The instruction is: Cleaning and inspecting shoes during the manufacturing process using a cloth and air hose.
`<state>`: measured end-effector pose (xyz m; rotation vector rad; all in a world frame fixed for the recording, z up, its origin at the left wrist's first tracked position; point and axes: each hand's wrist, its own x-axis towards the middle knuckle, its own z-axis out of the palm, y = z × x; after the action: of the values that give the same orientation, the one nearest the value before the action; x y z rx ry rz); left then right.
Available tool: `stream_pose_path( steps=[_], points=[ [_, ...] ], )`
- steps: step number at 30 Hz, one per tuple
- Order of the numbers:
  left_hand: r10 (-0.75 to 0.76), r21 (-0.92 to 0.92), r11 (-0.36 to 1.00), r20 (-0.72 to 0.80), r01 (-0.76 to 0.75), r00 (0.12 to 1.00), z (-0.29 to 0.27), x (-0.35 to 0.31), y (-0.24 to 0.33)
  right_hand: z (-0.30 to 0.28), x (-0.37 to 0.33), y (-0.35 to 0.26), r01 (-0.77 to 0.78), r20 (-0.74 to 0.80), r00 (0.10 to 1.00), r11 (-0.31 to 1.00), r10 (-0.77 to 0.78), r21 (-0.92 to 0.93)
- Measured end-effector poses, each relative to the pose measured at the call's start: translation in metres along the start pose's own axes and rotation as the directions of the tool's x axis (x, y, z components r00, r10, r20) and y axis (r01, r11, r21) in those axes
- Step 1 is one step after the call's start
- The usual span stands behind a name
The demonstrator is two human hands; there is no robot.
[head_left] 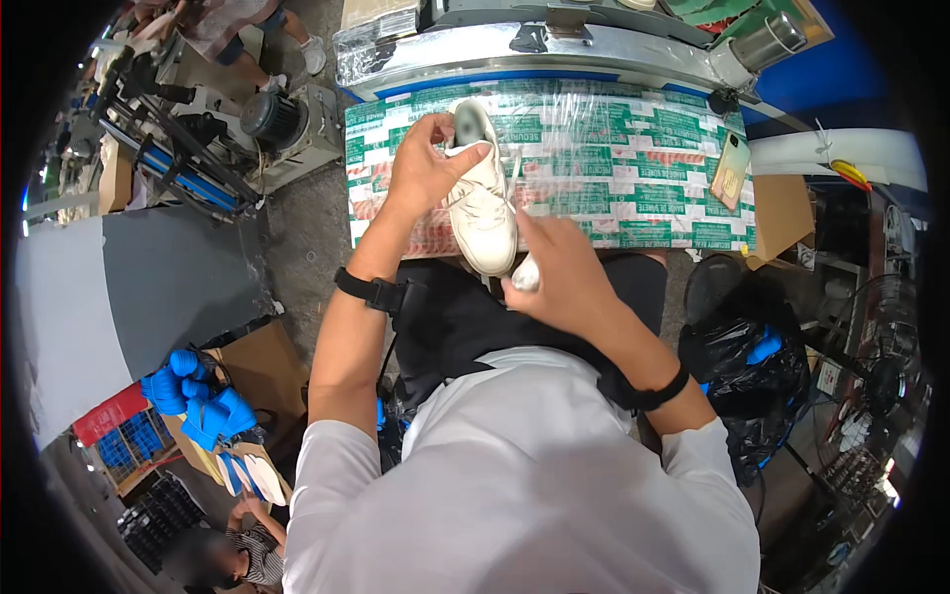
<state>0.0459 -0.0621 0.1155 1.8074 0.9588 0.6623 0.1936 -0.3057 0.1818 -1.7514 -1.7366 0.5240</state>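
A cream-white lace-up sneaker [485, 238] lies on the tape-covered worktop in front of me, toe toward my body. My left hand [421, 170] is closed on the sneaker's tongue and collar, thumb on top and fingers at the opening's left side. A loose white lace [516, 170] sticks out at the sneaker's right side. My right hand [569, 277] is closed around a small white rounded thing [526, 273] whose kind I cannot make out. Its index finger reaches to the sneaker's right side near the forefoot. The fingers hide the rest of what it holds.
The worktop [633, 213] is covered in green, white and red printed tape. A phone [730, 170] lies at its right end. Behind runs a metal machine frame [475, 59]. A motor [272, 119] stands left, a black plastic bag [742, 366] right. Other people are at left.
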Motion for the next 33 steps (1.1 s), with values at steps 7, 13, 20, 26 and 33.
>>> stream_pose_path(
  steps=[7, 13, 20, 26, 33],
  points=[
    [0.019, 0.019, 1.000, 0.035, -0.020, 0.999, -0.001, 0.009, -0.005, 0.003, -0.010, -0.016, -0.030, 0.032, 0.999, 0.998, 0.031, -0.055],
    [-0.053, 0.089, 0.995, 0.088, 0.045, 0.995, -0.005, 0.009, 0.005, 0.010, -0.007, -0.018, -0.003, -0.029, 1.000, 0.996, 0.000, -0.085],
    [0.000, 0.047, 0.999, 0.059, -0.003, 0.998, -0.001, 0.011, -0.002, 0.035, 0.037, -0.016, 0.113, -0.096, 0.988, 0.990, -0.121, -0.088],
    [0.033, 0.089, 0.995, 0.031, -0.036, 0.999, 0.000, 0.015, -0.002, 0.053, 0.045, -0.018, 0.062, -0.056, 0.996, 0.995, -0.066, -0.076],
    [-0.047, 0.083, 0.996, 0.108, 0.038, 0.993, -0.008, 0.013, 0.003, 0.016, -0.005, -0.023, 0.023, -0.003, 1.000, 0.997, -0.023, 0.078]
  ],
)
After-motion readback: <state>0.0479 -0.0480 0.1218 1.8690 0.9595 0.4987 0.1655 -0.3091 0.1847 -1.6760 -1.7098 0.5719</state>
